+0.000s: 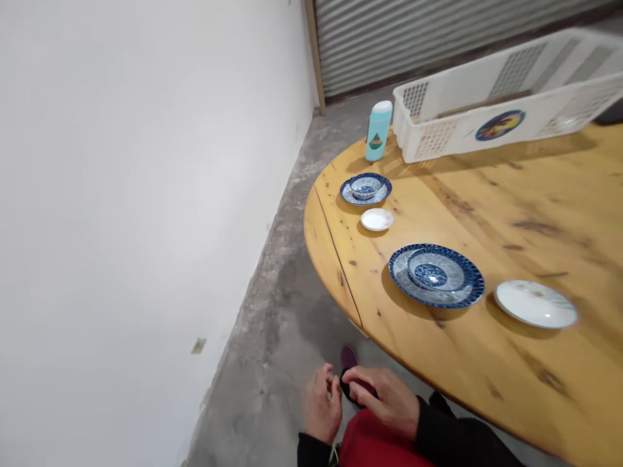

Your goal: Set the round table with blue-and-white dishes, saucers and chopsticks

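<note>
My left hand (322, 403) is low in the middle of the view, off the table's edge, with its fingers loosely bent and apart and nothing seen in them. Beside it, my right hand (387, 397) points toward it, thumb and fingers half curled, also without anything visible. Nearest to them on the wooden table (487, 363) is a blue-rimmed plate (396, 269) with a blue-and-white bowl (433, 272) standing in it. To its right lies a white dish (535, 305). Farther back are a smaller white dish (377, 219) and another blue-rimmed plate (344, 193) bearing a small bowl (366, 187).
A light-blue bottle (377, 133) with a white cap stands at the table's far left edge, next to a long white plastic basket (457, 139). A white wall (146, 194) rises on the left, with grey floor (272, 324) between it and the table.
</note>
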`<state>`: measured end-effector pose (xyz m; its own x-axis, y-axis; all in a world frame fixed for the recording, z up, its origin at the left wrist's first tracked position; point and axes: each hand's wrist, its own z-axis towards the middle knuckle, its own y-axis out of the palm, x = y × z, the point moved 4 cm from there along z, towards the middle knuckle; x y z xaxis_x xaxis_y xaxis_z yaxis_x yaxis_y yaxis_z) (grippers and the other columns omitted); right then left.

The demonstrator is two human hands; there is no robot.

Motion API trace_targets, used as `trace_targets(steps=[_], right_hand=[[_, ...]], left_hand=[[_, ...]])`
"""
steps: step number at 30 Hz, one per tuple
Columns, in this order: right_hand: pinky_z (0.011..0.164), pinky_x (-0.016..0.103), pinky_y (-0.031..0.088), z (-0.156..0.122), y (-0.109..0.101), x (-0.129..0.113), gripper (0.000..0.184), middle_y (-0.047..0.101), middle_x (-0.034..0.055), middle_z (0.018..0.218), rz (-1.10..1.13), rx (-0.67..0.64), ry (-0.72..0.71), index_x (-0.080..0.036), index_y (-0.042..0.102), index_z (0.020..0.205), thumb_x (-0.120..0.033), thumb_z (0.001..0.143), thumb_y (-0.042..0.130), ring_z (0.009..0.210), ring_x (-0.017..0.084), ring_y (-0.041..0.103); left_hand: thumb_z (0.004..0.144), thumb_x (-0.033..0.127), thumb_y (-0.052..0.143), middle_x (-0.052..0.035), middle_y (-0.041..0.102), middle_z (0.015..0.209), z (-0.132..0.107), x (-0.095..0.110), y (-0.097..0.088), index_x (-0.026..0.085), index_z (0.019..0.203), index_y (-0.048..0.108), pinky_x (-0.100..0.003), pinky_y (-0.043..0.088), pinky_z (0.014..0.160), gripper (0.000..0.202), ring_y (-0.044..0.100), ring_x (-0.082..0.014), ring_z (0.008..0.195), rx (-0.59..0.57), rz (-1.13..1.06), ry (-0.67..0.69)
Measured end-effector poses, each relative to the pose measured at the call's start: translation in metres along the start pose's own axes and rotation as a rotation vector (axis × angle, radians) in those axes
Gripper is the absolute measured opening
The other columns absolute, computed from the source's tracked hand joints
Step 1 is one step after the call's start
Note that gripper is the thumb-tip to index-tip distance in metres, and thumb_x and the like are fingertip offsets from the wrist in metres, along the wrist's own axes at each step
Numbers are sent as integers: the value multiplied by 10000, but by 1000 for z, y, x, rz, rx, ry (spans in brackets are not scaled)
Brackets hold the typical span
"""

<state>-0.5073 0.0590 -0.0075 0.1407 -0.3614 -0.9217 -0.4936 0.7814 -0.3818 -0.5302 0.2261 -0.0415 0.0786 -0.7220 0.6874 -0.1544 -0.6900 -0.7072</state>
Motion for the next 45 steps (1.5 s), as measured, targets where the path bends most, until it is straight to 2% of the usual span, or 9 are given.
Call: trace_targets(steps=[4, 8, 14, 19, 26, 33, 36, 40, 45], right_hand=[[737, 299, 455, 55, -10, -2, 346, 747, 60, 867, -63, 31, -41, -206, 723, 1070, -305, 982, 403, 785, 195, 683], [753, 304, 478, 85, -20, 10, 354, 758, 80, 893, -103, 124, -32, -195, 714, 1063, -300, 982, 385, 825, 209, 711], [753, 321, 546, 82, -32, 34, 398, 776, 87, 925, -75, 342, 68, -217, 725, 1053, -383, 1000, 367, 826, 222, 742], [733, 330, 599, 72, -57, 41, 447, 793, 111, 923, 23, 514, 219, -215, 746, 1031, -496, 988, 400, 825, 242, 768], [705, 304, 626, 88, -90, 45, 476, 801, 100, 867, 94, 725, 390, -234, 749, 1035, -619, 937, 486, 797, 260, 786], [761, 286, 635, 116, -92, 51, 433, 811, 66, 962, 130, 788, 541, -262, 753, 1088, -605, 946, 530, 914, 258, 789], [753, 300, 638, 118, -85, 45, 430, 811, 60, 944, 125, 909, 626, -275, 754, 1074, -618, 930, 538, 899, 267, 788], [751, 322, 629, 117, -76, 37, 442, 807, 64, 909, 111, 1116, 772, -275, 735, 1073, -620, 939, 495, 871, 271, 786], [691, 322, 619, 125, -85, 32, 463, 796, 73, 842, 132, 1158, 804, -238, 721, 1027, -613, 914, 473, 780, 258, 781]], left_hand=[[1010, 402, 394, -115, 782, 995, 31, -12, -19, 188, 1207, 678, -395, 591, 837, 407, 751, -248, 908, -77, 35, -16], [975, 368, 432, -119, 780, 1005, 74, -13, -41, 173, 1201, 676, -385, 589, 838, 385, 745, -240, 905, -75, 25, -9], [948, 337, 482, -44, 751, 841, 164, 32, -58, 183, 1065, 684, -284, 561, 737, 280, 707, -162, 734, -170, -179, 29], [938, 346, 527, -26, 731, 775, 267, 77, -61, 177, 982, 673, -255, 551, 700, 228, 688, -133, 651, -217, -327, 85], [977, 303, 531, -49, 737, 788, 420, 138, -43, 147, 998, 644, -200, 520, 628, 194, 684, -106, 619, -303, -396, 81], [1019, 361, 531, -90, 780, 916, 532, 182, -10, 134, 1146, 620, -211, 556, 685, 275, 730, -121, 705, -374, -191, 102], [1029, 370, 521, -94, 791, 927, 568, 199, 6, 131, 1191, 623, -212, 558, 734, 306, 742, -123, 731, -383, -123, 125], [1033, 397, 507, -109, 797, 924, 598, 220, 28, 104, 1276, 600, -210, 548, 664, 392, 750, -150, 716, -430, -76, 156], [1048, 340, 426, -150, 794, 895, 617, 238, 49, 82, 1122, 664, -250, 552, 620, 359, 744, -188, 678, -470, 33, 206]])
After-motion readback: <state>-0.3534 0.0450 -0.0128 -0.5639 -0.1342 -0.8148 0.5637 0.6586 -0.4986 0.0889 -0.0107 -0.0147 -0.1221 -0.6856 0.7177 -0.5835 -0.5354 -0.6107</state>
